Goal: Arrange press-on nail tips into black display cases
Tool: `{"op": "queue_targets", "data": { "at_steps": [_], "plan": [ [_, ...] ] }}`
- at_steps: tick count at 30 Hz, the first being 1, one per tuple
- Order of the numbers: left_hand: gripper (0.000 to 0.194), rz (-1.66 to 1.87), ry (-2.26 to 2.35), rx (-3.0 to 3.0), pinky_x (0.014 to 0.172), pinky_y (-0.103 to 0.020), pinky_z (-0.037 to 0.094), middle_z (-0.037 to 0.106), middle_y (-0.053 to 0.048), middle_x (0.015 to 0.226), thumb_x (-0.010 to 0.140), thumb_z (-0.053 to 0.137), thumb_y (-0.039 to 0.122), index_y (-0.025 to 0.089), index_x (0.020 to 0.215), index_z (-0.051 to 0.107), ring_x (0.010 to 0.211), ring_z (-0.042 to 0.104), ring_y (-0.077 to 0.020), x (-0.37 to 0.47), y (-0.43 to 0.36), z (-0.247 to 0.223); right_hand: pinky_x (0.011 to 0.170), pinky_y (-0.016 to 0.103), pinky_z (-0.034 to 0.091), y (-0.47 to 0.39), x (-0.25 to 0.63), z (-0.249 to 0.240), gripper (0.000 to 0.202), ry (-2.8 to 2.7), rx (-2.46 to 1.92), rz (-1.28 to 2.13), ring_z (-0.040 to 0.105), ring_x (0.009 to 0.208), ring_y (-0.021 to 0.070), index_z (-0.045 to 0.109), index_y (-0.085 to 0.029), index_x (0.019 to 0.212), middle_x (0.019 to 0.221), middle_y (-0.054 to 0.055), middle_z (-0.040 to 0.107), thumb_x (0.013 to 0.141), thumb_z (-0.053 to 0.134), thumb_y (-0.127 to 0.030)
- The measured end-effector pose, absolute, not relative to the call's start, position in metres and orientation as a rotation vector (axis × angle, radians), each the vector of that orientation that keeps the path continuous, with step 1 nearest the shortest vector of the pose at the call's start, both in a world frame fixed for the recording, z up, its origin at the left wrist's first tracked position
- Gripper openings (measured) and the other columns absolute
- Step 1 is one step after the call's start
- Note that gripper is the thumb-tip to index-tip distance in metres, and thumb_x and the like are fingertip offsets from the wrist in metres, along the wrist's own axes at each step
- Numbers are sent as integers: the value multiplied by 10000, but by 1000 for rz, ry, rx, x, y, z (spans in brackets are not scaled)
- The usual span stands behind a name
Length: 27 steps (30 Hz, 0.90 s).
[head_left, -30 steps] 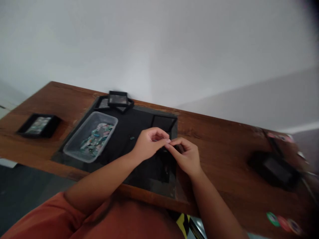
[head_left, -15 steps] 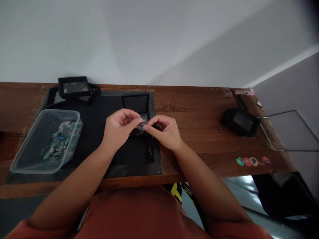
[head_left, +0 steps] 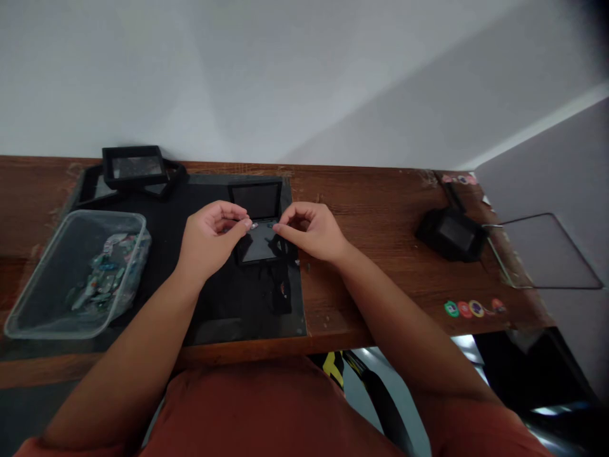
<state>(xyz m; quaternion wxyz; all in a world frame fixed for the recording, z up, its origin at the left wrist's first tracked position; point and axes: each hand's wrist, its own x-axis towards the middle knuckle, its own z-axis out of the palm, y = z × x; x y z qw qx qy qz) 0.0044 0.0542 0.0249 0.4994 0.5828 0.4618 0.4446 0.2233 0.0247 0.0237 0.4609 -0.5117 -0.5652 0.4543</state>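
Over an open black hinged case [head_left: 259, 247], my left hand [head_left: 209, 238] pinches a small pale pinkish piece [head_left: 254, 226] between thumb and fingers. Facing it, the thumb and forefinger of my right hand [head_left: 311, 231] close on a small teal piece [head_left: 271, 225]. Both pieces are too small to name. Behind my fingertips the case's dark lid [head_left: 255, 200] stands raised, and its flat, shiny base lies below them. To the left is a clear plastic tub [head_left: 42, 279] holding many small teal, white and reddish pieces [head_left: 102, 279].
Black frame-like boxes [head_left: 133, 166] are stacked at the back left. A black mat [head_left: 214, 320] covers part of the wooden table [head_left: 361, 203]. On the right are a black device [head_left: 451, 235], a bent metal wire frame [head_left: 566, 289] and several round stickers [head_left: 464, 309].
My hands have moved apart; they were together at the fingertips, and now each holds its own small piece. More of the case's base shows between them. The view has shifted slightly.
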Motion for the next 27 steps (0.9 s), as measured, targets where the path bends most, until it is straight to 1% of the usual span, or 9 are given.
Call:
{"op": "queue_targets", "data": {
  "at_steps": [2, 4, 6, 9, 13, 16, 20, 24, 27],
  "plan": [
    [216, 1078, 1161, 1471, 714, -263, 622, 788, -47, 864, 763, 869, 298, 182, 922, 781, 789, 756, -171, 2, 56, 23, 561, 283, 396, 31, 227, 24, 395, -1463, -1257, 1127, 524, 606, 111, 697, -190, 735, 682, -1, 658, 707, 935, -504],
    [184, 1084, 1214, 1533, 733, -264, 615, 789, -45, 875, 775, 860, 292, 190, 909, 786, 815, 749, -173, 1, 57, 23, 582, 290, 415, 35, 233, 21, 366, -1515, -1256, 1124, 541, 625, 118, 706, -187, 748, 703, 10, 675, 750, 900, -497],
    [145, 1087, 1258, 1586, 764, -270, 618, 789, -41, 889, 787, 848, 288, 199, 885, 789, 851, 741, -179, 0, 57, 24, 597, 298, 426, 36, 241, 18, 313, -1557, -1261, 1120, 560, 628, 124, 722, -179, 741, 706, 25, 694, 785, 870, -452],
    [109, 1062, 1284, 1643, 803, -284, 631, 792, -32, 904, 815, 825, 296, 210, 874, 795, 860, 741, -179, 1, 53, 26, 601, 300, 427, 34, 250, 14, 254, -1594, -1260, 1119, 570, 619, 126, 753, -173, 732, 704, 36, 719, 794, 858, -396],
    [102, 1000, 1287, 1685, 805, -282, 638, 799, -29, 902, 831, 821, 301, 217, 886, 806, 841, 752, -174, 3, 50, 27, 581, 290, 423, 32, 249, 11, 288, -1636, -1231, 1148, 572, 603, 126, 776, -182, 777, 696, 22, 722, 817, 852, -457],
    [131, 961, 1269, 1687, 798, -281, 644, 812, -38, 919, 845, 819, 331, 217, 908, 814, 854, 768, -180, 2, 49, 27, 594, 291, 439, 33, 246, 9, 314, -1651, -1207, 1181, 590, 615, 127, 788, -179, 796, 728, 30, 745, 828, 851, -484],
    [130, 932, 1262, 1719, 803, -292, 649, 824, -38, 924, 855, 816, 334, 230, 931, 835, 842, 774, -181, 0, 48, 28, 607, 284, 453, 35, 246, 8, 363, -1548, -1209, 1249, 605, 642, 120, 792, -184, 801, 782, 38, 775, 799, 877, -536],
    [80, 947, 1272, 1797, 860, -302, 646, 825, -31, 968, 849, 814, 303, 251, 901, 847, 913, 769, -189, 1, 45, 34, 569, 270, 407, 36, 246, 8, 408, -1496, -1237, 1248, 550, 609, 102, 795, -193, 794, 742, 19, 758, 770, 890, -590],
    [75, 944, 1279, 1845, 849, -289, 643, 827, -25, 976, 852, 803, 294, 258, 895, 852, 933, 769, -186, 2, 44, 38, 558, 272, 387, 37, 245, 8, 437, -1478, -1241, 1220, 527, 605, 101, 801, -194, 799, 721, 16, 741, 763, 884, -621]
  ]
}}
